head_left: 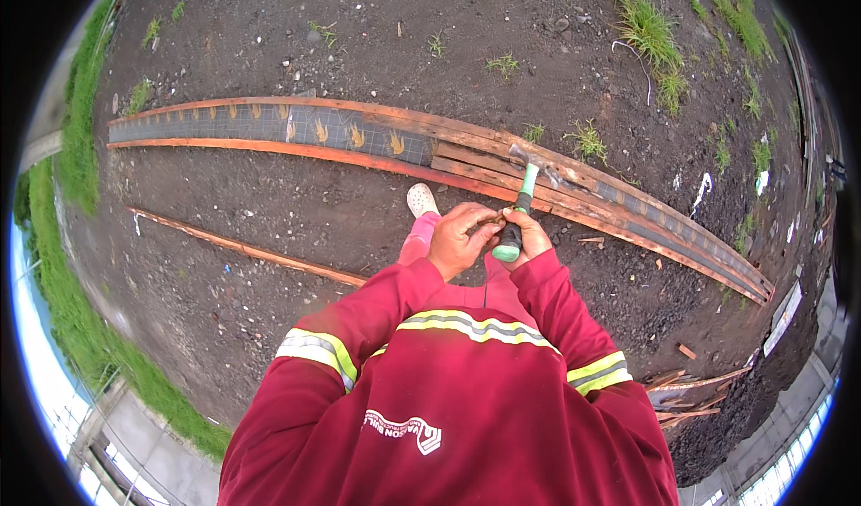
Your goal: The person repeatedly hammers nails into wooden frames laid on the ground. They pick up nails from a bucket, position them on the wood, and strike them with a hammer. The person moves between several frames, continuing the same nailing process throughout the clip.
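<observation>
A hammer with a light green and black handle is upright in my right hand, its metal head pointing away from me. My left hand is closed in a pinch beside it, the fingertips close to my right thumb. Whatever those fingertips hold is too small to make out. Beyond both hands lies a long wooden frame with reddish-brown edges and dark wire mesh along it. Rough boards lie inside the frame near its middle, just past the hammer head.
A narrow wooden strip lies on the dark gravelly soil to the left. Scrap wood is piled at the lower right. Grass tufts grow at the far right. My foot in a pale clog stands close to the frame.
</observation>
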`<action>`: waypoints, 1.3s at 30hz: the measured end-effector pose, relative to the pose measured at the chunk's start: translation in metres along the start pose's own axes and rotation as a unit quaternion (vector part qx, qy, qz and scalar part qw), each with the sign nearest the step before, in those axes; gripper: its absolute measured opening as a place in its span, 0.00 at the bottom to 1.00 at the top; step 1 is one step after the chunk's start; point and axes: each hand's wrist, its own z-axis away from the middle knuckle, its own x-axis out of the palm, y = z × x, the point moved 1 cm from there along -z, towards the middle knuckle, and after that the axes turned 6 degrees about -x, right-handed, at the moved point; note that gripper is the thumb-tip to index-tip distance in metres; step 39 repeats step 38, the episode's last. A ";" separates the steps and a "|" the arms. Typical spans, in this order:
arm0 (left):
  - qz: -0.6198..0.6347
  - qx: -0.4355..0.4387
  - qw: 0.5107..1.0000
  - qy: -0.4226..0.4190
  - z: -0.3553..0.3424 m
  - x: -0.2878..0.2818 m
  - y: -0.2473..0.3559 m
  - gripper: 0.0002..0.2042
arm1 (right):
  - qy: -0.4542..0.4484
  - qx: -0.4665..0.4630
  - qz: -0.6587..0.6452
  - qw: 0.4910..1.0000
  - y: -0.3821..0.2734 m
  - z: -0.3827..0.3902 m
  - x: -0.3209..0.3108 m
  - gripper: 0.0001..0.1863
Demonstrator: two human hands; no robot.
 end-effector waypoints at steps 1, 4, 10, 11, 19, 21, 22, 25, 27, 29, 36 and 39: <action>-0.006 -0.016 1.000 0.011 -0.002 -0.007 -0.008 0.08 | -0.006 0.019 -0.033 0.999 0.012 -0.009 0.005 0.04; 0.012 -0.079 0.996 0.023 -0.004 -0.026 -0.037 0.06 | 0.019 0.055 -0.100 0.993 0.045 -0.039 0.018 0.03; 0.146 -0.261 0.947 0.112 -0.049 -0.055 -0.140 0.05 | 0.050 0.112 0.107 0.987 0.065 -0.071 0.007 0.05; 0.171 -0.293 0.934 0.115 -0.064 -0.061 -0.163 0.06 | 0.058 0.124 0.155 0.978 0.061 -0.073 -0.002 0.06; -0.075 -0.320 0.944 0.023 -0.166 -0.049 -0.356 0.08 | 0.088 -0.009 0.490 0.867 0.021 -0.161 -0.066 0.12; -0.129 -0.323 0.938 0.004 -0.172 -0.034 -0.397 0.10 | 0.078 -0.003 0.515 0.854 0.004 -0.192 -0.080 0.12; -0.166 -0.317 0.934 -0.017 -0.179 -0.025 -0.415 0.11 | 0.081 0.005 0.522 0.849 -0.002 -0.206 -0.086 0.13; -0.226 -0.334 0.913 -0.063 -0.186 0.002 -0.457 0.15 | 0.086 -0.019 0.576 0.813 -0.015 -0.246 -0.095 0.15; -0.237 -0.343 0.906 -0.077 -0.188 0.019 -0.480 0.15 | 0.075 -0.003 0.597 0.799 -0.022 -0.272 -0.100 0.17; -0.222 -0.346 0.910 -0.055 -0.187 0.032 -0.499 0.14 | 0.071 0.007 0.602 0.795 -0.022 -0.294 -0.104 0.17; -0.226 -0.346 0.909 -0.057 -0.182 0.061 -0.533 0.14 | 0.032 -0.016 0.579 0.814 -0.008 -0.331 -0.119 0.14; -0.218 -0.395 0.891 -0.053 -0.181 0.064 -0.538 0.16 | 0.030 0.001 0.603 0.797 -0.003 -0.334 -0.124 0.16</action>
